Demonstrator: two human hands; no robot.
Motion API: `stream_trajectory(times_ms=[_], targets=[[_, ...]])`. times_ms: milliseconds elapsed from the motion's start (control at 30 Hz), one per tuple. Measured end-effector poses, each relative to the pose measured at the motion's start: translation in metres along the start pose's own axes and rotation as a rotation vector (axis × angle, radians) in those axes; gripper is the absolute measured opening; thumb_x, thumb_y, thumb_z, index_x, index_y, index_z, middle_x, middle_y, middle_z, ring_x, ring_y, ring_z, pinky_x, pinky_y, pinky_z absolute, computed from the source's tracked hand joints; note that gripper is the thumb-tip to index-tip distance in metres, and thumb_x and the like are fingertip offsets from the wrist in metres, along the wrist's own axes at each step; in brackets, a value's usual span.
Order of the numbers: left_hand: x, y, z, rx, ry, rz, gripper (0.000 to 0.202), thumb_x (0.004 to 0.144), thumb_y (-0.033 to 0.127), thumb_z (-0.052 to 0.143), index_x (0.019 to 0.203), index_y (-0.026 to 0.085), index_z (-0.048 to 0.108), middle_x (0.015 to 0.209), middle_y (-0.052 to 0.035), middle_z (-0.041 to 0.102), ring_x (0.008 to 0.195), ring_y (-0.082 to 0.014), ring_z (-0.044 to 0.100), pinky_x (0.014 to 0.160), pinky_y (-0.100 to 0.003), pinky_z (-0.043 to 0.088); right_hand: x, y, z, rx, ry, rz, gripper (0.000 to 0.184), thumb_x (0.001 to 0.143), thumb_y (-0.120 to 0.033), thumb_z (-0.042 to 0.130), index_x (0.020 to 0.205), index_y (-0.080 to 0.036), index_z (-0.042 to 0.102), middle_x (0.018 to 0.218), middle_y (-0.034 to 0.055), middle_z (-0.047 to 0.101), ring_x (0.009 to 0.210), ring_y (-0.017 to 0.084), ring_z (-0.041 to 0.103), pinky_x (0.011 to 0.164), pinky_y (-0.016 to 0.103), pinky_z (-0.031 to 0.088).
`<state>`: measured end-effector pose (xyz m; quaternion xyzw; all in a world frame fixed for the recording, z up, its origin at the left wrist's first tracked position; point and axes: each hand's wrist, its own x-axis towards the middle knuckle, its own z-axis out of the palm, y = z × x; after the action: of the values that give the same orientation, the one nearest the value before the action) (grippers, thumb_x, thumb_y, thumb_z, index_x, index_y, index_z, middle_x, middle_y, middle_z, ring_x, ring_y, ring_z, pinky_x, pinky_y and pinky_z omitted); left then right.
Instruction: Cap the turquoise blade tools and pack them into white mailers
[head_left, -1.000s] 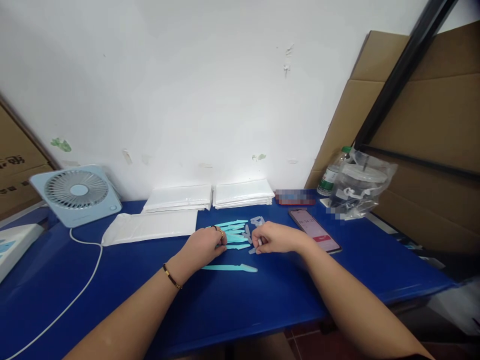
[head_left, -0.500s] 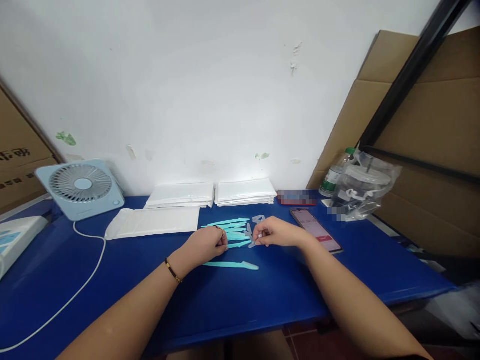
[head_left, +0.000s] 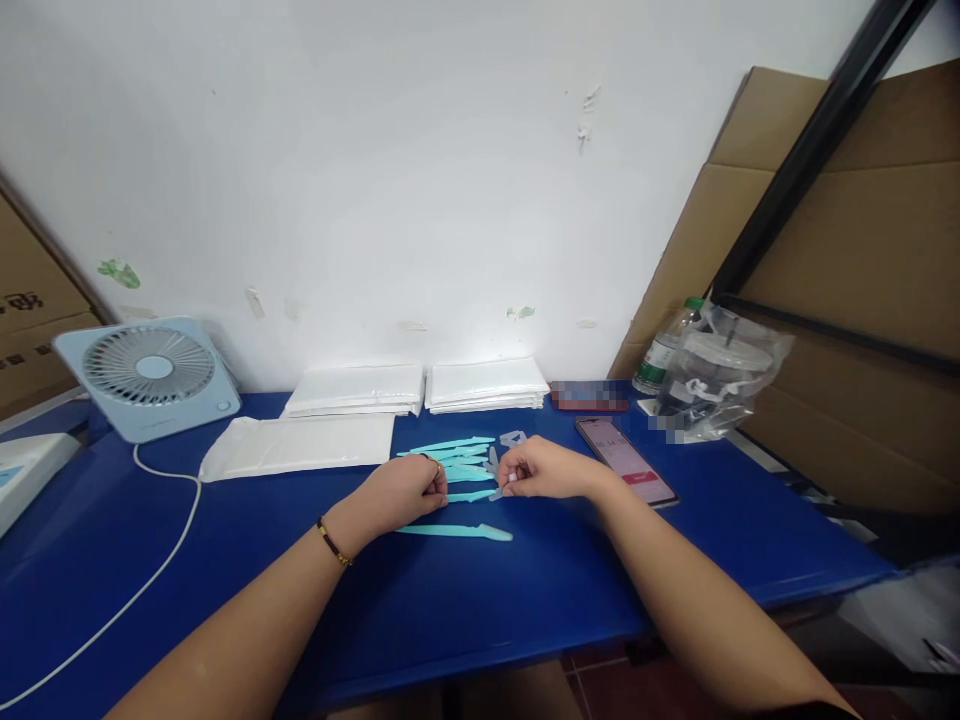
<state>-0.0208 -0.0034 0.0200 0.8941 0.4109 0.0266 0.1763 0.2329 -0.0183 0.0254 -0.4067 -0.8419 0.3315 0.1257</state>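
Note:
My left hand (head_left: 400,490) is closed on the handle of a turquoise eyebrow razor (head_left: 470,496), whose blade end points right. Pinched in my right hand (head_left: 546,467) is a small clear blade cap (head_left: 496,494) at that razor's tip; how far it is on I cannot tell. Just behind lies a pile of turquoise razors (head_left: 459,450), partly hidden by my left hand. Loose clear caps (head_left: 513,438) lie beside the pile, behind my right fingers. One more razor (head_left: 454,531) lies apart on the blue table (head_left: 480,600), nearer to me.
Flat white packs are stacked in a left pile (head_left: 356,390) and a right pile (head_left: 486,385) by the wall, with a single pack (head_left: 300,447) in front. A fan (head_left: 150,375) with a cable stands left. A phone (head_left: 626,462), bottle (head_left: 660,355) and bagged cup (head_left: 720,370) are right.
The view has shifted slightly. My hands have brought the held razor a little nearer to me, away from the pile, with the cap still at its tip.

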Motion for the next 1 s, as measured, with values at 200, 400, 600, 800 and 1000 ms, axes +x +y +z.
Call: stream_trajectory(times_ms=[200,400,600,800,1000], targets=[[-0.001,0.0017,-0.0017,0.006,0.0,-0.008,0.018,0.077,0.035,0.053,0.075,0.021,0.064,0.075,-0.0021,0.065,0.067,-0.0163,0.057,0.056,-0.026,0.036,0.0012,0.0008,0.0015,0.023,-0.006,-0.003,0.017,0.075,-0.029,0.063,0.083,-0.015,0.069,0.066,0.0004,0.062,0.06,0.011,0.055,0.055,0.02,0.041],[-0.0016,0.0019,-0.0018,0.002,-0.003,-0.008,0.018,0.077,0.035,0.052,0.075,0.021,0.064,0.074,-0.0018,0.065,0.066,-0.0159,0.056,0.055,-0.026,0.035,0.0005,0.0011,0.0011,0.019,-0.032,0.001,0.016,0.073,-0.026,0.063,0.082,-0.014,0.069,0.065,0.0,0.06,0.059,0.01,0.053,0.053,0.019,0.04],[-0.0023,0.0005,-0.0035,-0.013,-0.029,-0.017,0.018,0.076,0.035,0.053,0.075,0.022,0.065,0.074,-0.0019,0.065,0.066,-0.0157,0.056,0.053,-0.025,0.035,-0.0016,0.0015,-0.0003,0.026,-0.035,-0.012,0.017,0.073,-0.027,0.064,0.083,-0.015,0.069,0.069,0.0007,0.062,0.061,0.011,0.054,0.055,0.019,0.041],[-0.0025,-0.0001,-0.0043,-0.025,-0.026,-0.008,0.019,0.077,0.036,0.052,0.075,0.022,0.064,0.075,-0.0019,0.066,0.065,-0.0158,0.056,0.053,-0.025,0.035,0.0016,0.0037,0.0037,0.024,-0.041,-0.03,0.02,0.075,-0.033,0.064,0.085,-0.016,0.069,0.067,0.0,0.06,0.06,0.01,0.053,0.055,0.019,0.04],[-0.0017,-0.0014,-0.0049,-0.035,-0.04,-0.007,0.019,0.077,0.037,0.053,0.074,0.022,0.064,0.072,-0.001,0.065,0.063,-0.0151,0.055,0.052,-0.024,0.034,0.0022,0.0028,0.0052,0.007,-0.022,-0.05,0.02,0.076,-0.033,0.063,0.085,-0.016,0.069,0.069,0.0005,0.061,0.062,0.011,0.054,0.055,0.02,0.04]])
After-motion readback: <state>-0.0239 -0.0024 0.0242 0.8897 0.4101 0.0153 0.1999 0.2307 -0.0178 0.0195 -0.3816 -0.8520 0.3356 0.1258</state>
